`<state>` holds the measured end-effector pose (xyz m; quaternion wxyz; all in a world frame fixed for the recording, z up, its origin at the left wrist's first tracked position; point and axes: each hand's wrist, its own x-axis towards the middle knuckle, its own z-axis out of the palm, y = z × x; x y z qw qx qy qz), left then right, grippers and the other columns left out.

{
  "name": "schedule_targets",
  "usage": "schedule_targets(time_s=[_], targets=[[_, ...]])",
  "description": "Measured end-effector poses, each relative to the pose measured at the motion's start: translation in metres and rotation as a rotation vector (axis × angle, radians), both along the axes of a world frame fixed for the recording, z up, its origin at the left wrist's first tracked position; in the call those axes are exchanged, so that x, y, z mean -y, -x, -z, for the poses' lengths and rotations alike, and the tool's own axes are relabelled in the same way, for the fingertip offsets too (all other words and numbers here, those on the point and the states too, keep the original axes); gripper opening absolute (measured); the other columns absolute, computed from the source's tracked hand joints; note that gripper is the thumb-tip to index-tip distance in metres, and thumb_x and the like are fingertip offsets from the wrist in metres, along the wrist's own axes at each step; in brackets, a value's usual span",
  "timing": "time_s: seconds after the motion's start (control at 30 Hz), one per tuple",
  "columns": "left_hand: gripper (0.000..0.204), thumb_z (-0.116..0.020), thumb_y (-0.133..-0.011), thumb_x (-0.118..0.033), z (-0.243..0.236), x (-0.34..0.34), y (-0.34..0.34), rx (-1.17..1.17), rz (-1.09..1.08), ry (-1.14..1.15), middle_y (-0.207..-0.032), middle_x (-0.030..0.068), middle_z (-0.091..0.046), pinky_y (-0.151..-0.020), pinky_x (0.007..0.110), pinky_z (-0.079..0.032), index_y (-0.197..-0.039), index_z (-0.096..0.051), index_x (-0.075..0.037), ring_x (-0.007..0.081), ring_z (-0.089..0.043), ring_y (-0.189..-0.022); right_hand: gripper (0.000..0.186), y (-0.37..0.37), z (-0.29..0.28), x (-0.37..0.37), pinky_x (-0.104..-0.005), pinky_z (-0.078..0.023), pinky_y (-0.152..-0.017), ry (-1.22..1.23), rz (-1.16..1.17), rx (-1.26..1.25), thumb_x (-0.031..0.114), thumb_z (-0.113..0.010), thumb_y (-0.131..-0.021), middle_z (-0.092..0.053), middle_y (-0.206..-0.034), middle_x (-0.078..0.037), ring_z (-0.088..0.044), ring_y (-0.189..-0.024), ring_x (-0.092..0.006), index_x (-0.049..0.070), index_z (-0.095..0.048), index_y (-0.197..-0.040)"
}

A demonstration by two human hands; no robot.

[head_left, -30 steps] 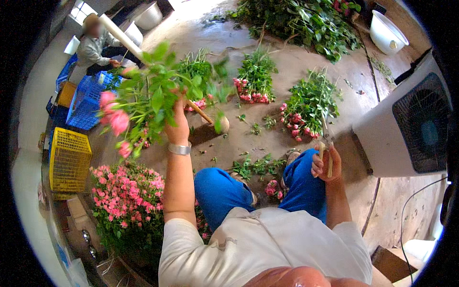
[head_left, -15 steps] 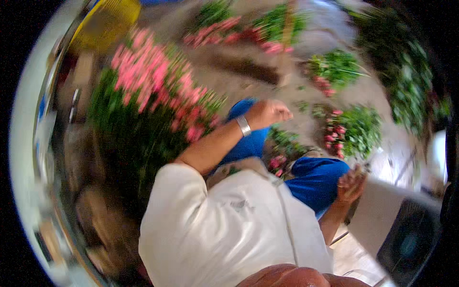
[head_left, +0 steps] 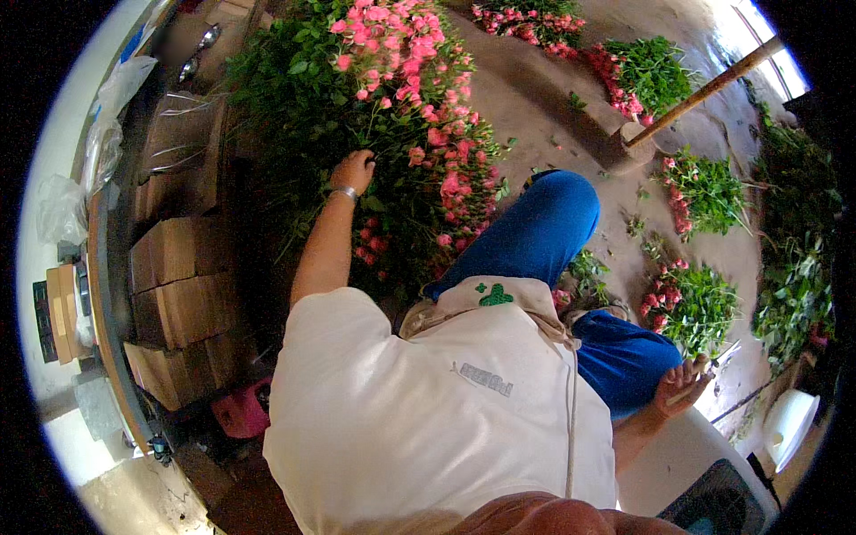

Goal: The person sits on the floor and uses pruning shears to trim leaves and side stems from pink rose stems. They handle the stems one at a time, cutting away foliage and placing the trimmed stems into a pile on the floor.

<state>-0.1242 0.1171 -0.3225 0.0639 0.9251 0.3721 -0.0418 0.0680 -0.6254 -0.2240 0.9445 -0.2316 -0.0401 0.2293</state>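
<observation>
A large heap of pink roses (head_left: 455, 183) with long leafy stems lies to my left and ahead. My left hand (head_left: 354, 171) reaches into its stem side, fingers closed on a rose stem among the greenery; the stem itself is mostly hidden. By my right knee, low on the right, is my right hand (head_left: 682, 388), its fingers curled. Something thin and pale shows at its fingertips, too small to name. Just beyond that hand rests a bunch of pink roses (head_left: 700, 308) on the floor.
More rose bunches (head_left: 704, 192) lie on the floor ahead and right. A wooden pole (head_left: 704, 89) rises from a block (head_left: 629, 147). Cut greenery (head_left: 794, 299) lines the far right, near a white basin (head_left: 792, 428). Cardboard boxes (head_left: 183, 312) stand at the left.
The view has swung left and steadied. My left hand has moved from above my knee into the rose heap. My right hand remains beside my right knee.
</observation>
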Motion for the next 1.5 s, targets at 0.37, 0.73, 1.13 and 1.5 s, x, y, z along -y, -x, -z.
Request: schedule_targets(time_s=[0.37,0.73,1.13,1.5], targets=[[0.031,-0.053,-0.085,-0.036,-0.139,0.014,-0.037,0.125,0.080,0.038,-0.106,0.0080,-0.062,-0.083,0.041,-0.045,-0.108,-0.062,-0.018,0.0271,-0.059,-0.094,0.045,0.007,0.000,0.006,-0.0310,-0.041,-0.057,0.099,0.071,0.002,0.038,-0.037,-0.094,-0.044,-0.069,-0.005,-0.043,-0.057,-0.0157,0.003,-0.040,-0.122],[0.048,-0.056,-0.084,-0.043,-0.283,0.025,-0.032,0.688,-0.212,0.336,-0.077,0.0049,-0.061,-0.056,0.027,-0.045,-0.115,-0.055,-0.006,0.0111,-0.059,-0.066,0.049,0.003,0.009,0.005,-0.0360,-0.046,-0.062,-0.002,0.064,0.034,0.040,-0.034,-0.094,-0.046,-0.074,-0.010,-0.044,-0.056,-0.0192,0.002,-0.038,-0.125],[0.027,-0.043,-0.093,-0.020,-0.404,0.041,-0.056,1.148,0.140,-0.519,-0.094,0.0137,-0.061,-0.059,0.027,-0.052,-0.110,-0.049,0.001,0.0188,-0.058,-0.068,0.046,0.012,0.014,0.020,-0.0292,-0.044,-0.055,0.154,0.151,-0.022,0.039,-0.033,-0.094,-0.045,-0.073,-0.006,-0.041,-0.055,-0.0154,0.006,-0.038,-0.125],[0.050,-0.047,-0.084,-0.053,-0.367,0.189,-0.251,1.115,0.456,0.417,-0.070,0.0081,-0.059,-0.058,0.032,-0.045,-0.084,-0.060,-0.005,0.0157,-0.056,-0.065,0.049,0.016,-0.001,0.004,-0.0348,-0.043,-0.059,0.107,0.230,-0.143,0.043,-0.038,-0.091,-0.048,-0.072,-0.006,-0.045,-0.057,-0.0180,0.006,-0.040,-0.124]])
